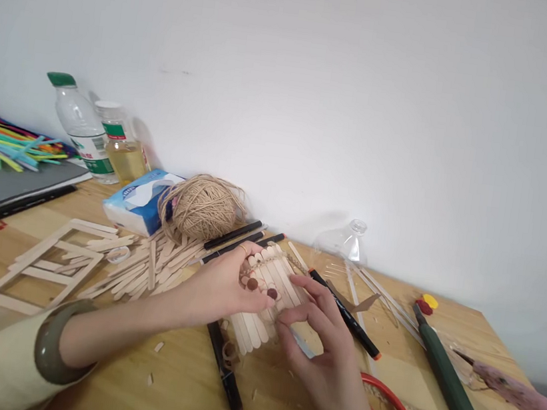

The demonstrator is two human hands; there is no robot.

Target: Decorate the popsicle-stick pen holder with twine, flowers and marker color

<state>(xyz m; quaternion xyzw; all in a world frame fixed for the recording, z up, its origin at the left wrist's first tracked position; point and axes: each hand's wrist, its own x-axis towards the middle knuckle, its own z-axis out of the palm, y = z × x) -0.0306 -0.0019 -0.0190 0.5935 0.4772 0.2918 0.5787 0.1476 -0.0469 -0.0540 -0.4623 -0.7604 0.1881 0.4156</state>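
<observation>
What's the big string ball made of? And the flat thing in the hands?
The string ball looks like matt jute or similar plant fibre: tan, coarse strands. The held panel is probably unvarnished wood: its slats are pale, round-ended, without clear shine.

One camera sits up on the head. It looks forward and down, close above the left hand (227,283) and right hand (333,347), across the table (110,392) to the white wall (317,103).
</observation>
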